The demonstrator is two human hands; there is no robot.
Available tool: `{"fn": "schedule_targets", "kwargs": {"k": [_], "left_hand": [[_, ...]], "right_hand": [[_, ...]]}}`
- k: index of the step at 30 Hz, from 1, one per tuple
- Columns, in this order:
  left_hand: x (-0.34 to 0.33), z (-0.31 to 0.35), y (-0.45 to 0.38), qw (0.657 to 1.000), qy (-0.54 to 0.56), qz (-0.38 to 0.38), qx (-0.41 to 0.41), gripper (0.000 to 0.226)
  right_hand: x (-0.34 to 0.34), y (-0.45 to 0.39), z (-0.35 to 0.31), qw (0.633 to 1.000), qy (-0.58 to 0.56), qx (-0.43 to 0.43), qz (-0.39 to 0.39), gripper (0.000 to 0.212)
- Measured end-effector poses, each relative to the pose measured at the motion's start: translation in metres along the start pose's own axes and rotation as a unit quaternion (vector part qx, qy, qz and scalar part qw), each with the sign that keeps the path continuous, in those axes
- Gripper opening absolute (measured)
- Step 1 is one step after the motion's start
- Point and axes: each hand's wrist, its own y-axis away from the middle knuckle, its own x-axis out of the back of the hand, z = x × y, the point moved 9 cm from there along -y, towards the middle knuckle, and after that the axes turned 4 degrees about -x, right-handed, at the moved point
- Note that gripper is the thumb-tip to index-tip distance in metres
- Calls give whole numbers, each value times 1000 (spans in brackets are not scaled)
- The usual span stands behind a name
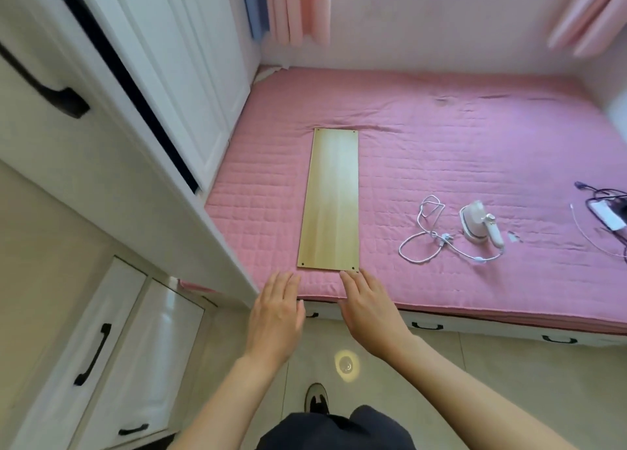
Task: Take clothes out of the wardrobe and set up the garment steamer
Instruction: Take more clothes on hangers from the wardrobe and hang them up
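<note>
A long pale wooden board [330, 198] lies lengthwise on the pink quilted bed [441, 144]. My left hand [276, 314] and my right hand [368, 307] hover flat with fingers apart just short of the board's near end; the right fingertips reach its near right corner. Both hands hold nothing. A small white garment steamer [478, 226] stands on the bed to the right of the board, its white cord [427, 236] coiled loosely beside it. The white wardrobe [163, 76] stands at the left with its doors closed. No clothes are in view.
A black cable and a white adapter [607, 215] lie at the bed's right edge. White drawers with black handles [98, 351] sit at lower left, and more drawers run under the bed [427, 326]. Pink curtains [298, 8] hang by the window. My shoe [317, 398] rests on the tiled floor.
</note>
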Motion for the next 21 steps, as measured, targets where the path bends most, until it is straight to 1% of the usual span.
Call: {"fn": "schedule_targets", "kwargs": {"k": [5, 8, 12, 15, 21], "left_hand": [[2, -20, -46, 1000, -9, -1, 5, 50], [1, -29, -72, 1000, -6, -4, 25, 51], [5, -38, -108, 997, 7, 5, 72, 50], [6, -47, -135, 994, 4, 13, 106, 50], [19, -66, -173, 977, -8, 47, 208, 50]], "right_hand": [[11, -54, 0, 1000, 3, 16, 10, 53], [16, -88, 0, 999, 3, 32, 13, 53], [24, -138, -1, 998, 5, 69, 12, 56], [32, -173, -2, 993, 19, 114, 19, 54], [48, -238, -5, 976, 33, 215, 22, 49]]}}
